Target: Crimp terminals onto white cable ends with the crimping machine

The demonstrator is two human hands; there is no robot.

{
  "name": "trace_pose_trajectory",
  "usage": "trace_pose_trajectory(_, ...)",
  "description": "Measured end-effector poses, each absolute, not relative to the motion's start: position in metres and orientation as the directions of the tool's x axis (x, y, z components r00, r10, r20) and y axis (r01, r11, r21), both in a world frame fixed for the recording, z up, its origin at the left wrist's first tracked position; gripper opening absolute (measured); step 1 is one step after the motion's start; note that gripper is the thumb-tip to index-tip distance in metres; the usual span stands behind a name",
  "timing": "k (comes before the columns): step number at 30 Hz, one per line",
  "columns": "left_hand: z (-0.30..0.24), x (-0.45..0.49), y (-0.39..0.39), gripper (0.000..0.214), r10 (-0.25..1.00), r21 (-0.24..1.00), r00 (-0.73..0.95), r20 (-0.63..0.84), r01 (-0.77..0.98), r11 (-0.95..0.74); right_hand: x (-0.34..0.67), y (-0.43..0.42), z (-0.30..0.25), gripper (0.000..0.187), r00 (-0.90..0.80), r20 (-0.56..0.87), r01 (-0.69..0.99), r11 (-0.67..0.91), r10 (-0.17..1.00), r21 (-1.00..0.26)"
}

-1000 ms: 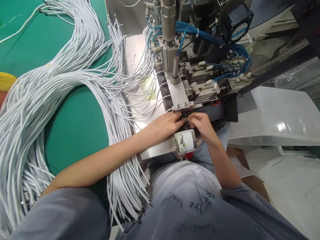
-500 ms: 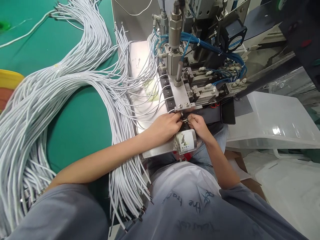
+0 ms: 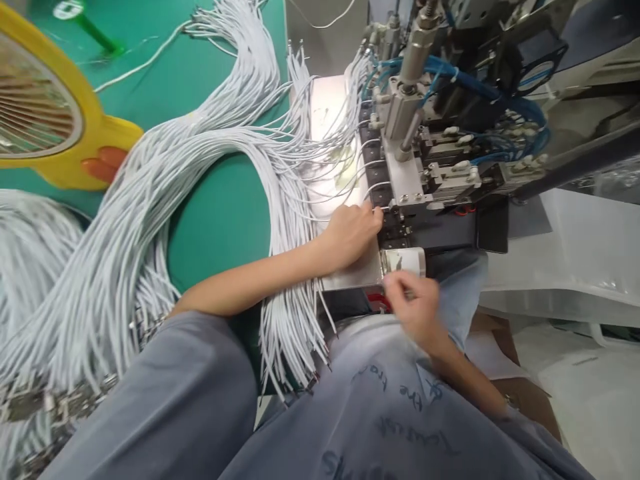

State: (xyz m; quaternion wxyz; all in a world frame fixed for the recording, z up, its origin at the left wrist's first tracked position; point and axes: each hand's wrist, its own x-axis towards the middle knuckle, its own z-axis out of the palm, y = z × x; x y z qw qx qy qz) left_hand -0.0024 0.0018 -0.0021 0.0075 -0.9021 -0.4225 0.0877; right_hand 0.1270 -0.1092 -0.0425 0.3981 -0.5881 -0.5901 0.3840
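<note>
1. We have our left hand at the near end of the black track, its fingers bent and close together, tips touching or just beside a white cable there. We cannot tell if they have hold of it.
2. We hold our right hand lower, in front of the label, apart from the left. It is blurred; the fingers are curled in, with thumb and forefinger near each other. Whether anything small is pinched there, we cannot tell.
3. The cables lie in a thick white bundle that curves over the green mat. One branch hangs toward us under our left forearm. Single strands cross the metal plate, and several meet the track side by side.
4. A greenish note lies on the plate, partly under the strands.
5. The machine stands over the track's far side, with blue tubes curving off to the right.
6. To our right we see a dark phone near the machine, and a translucent bin beyond it.
7. To our left, a yellow fan lies beside the bundle, its grille cut by the view's edge.
</note>
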Motion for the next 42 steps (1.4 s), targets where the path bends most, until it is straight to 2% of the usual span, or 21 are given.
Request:
trace_pose_trajectory(1, -0.003, -0.003, 0.002, 0.033, 0.768, -0.090, 0.621, -0.156, 0.766, -0.637, 0.112, -0.117, -0.044, 0.021, -0.196, -0.122, 0.369, -0.042, 0.973, -0.929)
trace_pose_trajectory(3, -0.003, -0.003, 0.001, 0.033, 0.768, -0.080, 0.621, -0.158, 0.767, -0.636, 0.085, -0.126, -0.052, 0.020, -0.457, -0.288, 0.344, -0.131, 0.841, -0.930)
trace_pose_trajectory(4, -0.002, -0.003, 0.001, 0.032, 0.765, -0.067, 0.625, -0.154, 0.766, -0.640, 0.076, -0.128, -0.056, 0.020, -0.525, -0.325, 0.339, -0.158, 0.786, -0.928)
trace_pose_trajectory(6, 0.001, -0.003, -0.002, 0.027, 0.744, -0.006, 0.655, -0.132, 0.750, -0.661, 0.069, -0.130, -0.059, 0.020, -0.557, -0.338, 0.345, -0.159, 0.758, -0.925)
trace_pose_trajectory(8, 0.006, -0.001, -0.006, 0.024, 0.674, 0.139, 0.733, -0.087, 0.679, -0.721, 0.079, -0.129, -0.054, 0.019, -0.506, -0.303, 0.387, -0.102, 0.808, -0.917)
trace_pose_trajectory(10, 0.010, 0.000, -0.012, 0.028, 0.554, 0.351, 0.833, -0.008, 0.521, -0.779, 0.103, -0.125, -0.043, 0.018, -0.408, -0.230, 0.451, -0.024, 0.883, -0.892)
trace_pose_trajectory(12, 0.009, 0.001, -0.016, 0.033, 0.453, 0.531, 0.887, 0.087, 0.343, -0.775, 0.132, -0.115, -0.032, 0.016, -0.227, -0.134, 0.485, -0.007, 0.965, -0.875)
trace_pose_trajectory(13, 0.007, 0.002, -0.017, 0.034, 0.440, 0.591, 0.889, 0.123, 0.291, -0.753, 0.145, -0.108, -0.028, 0.014, -0.105, -0.087, 0.484, -0.026, 0.991, -0.875)
trace_pose_trajectory(16, -0.002, 0.003, -0.012, 0.033, 0.538, 0.698, 0.825, 0.172, 0.284, -0.658, 0.171, -0.085, -0.023, 0.008, 0.147, -0.001, 0.300, -0.046, 0.989, -0.953)
trace_pose_trajectory(19, -0.010, 0.005, -0.003, 0.024, 0.632, 0.814, 0.749, 0.200, 0.232, -0.532, 0.176, -0.068, -0.027, 0.014, 0.154, -0.022, 0.055, -0.031, 0.988, -0.998)
trace_pose_trajectory(21, -0.011, 0.007, 0.001, 0.020, 0.662, 0.865, 0.717, 0.219, 0.171, -0.471, 0.170, -0.063, -0.030, 0.015, 0.172, -0.015, -0.029, -0.010, 0.985, -1.000)
trace_pose_trajectory(24, -0.010, 0.007, 0.002, 0.019, 0.683, 0.884, 0.685, 0.255, 0.121, -0.451, 0.159, -0.063, -0.032, 0.017, 0.265, 0.021, -0.046, 0.034, 0.964, -0.998)
trace_pose_trajectory(28, -0.013, 0.006, 0.000, 0.016, 0.677, 0.856, 0.659, 0.328, 0.097, -0.508, 0.154, -0.066, -0.026, 0.012, 0.325, 0.091, 0.024, 0.088, 0.941, -0.996)
trace_pose_trajectory(32, -0.019, 0.005, 0.001, 0.014, 0.644, 0.762, 0.629, 0.434, 0.124, -0.635, 0.160, -0.065, -0.019, 0.012, 0.270, 0.098, 0.139, 0.062, 0.958, -0.988)
trace_pose_trajectory(37, -0.022, 0.004, 0.002, 0.015, 0.619, 0.691, 0.642, 0.452, 0.187, -0.699, 0.168, -0.063, -0.014, 0.019, 0.199, 0.030, 0.281, -0.028, 0.979, -0.959)
trace_pose_trajectory(42, -0.021, 0.005, 0.001, 0.013, 0.648, 0.723, 0.639, 0.414, 0.202, -0.661, 0.166, -0.061, -0.015, 0.019, 0.194, 0.006, 0.289, -0.051, 0.981, -0.956)
